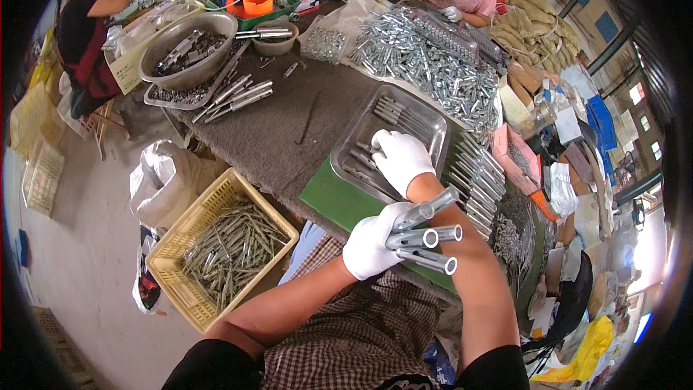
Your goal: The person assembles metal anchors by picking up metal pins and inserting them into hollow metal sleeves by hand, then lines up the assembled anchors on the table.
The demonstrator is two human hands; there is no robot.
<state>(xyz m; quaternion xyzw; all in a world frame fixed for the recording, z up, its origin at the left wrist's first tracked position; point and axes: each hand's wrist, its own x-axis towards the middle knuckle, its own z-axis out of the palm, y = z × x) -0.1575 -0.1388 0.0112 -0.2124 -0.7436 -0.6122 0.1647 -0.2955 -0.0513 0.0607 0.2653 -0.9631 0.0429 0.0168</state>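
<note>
My left hand [373, 244], in a white glove, is closed round several shiny metal tubes [426, 238]. Their open ends point to the right, across my right forearm. My right hand [402, 161], gloved too, reaches over a steel tray [437, 121] with its fingers bent down among thin metal rods [363, 159]. What those fingertips grip is hidden. More thin rods [399, 117] lie side by side at the tray's far end. A row of metal tubes [476, 180] lies right of the tray. Under the tray's near left corner shows a green mat [333, 201].
Left of me stands a yellow plastic basket [167, 274] of long metal pieces. Metal bowls [189, 50] and loose tubes [242, 97] occupy the table's left edge. Beyond the tray lies a large pile of metal sleeves [411, 50]. Two co-workers sit at the far side.
</note>
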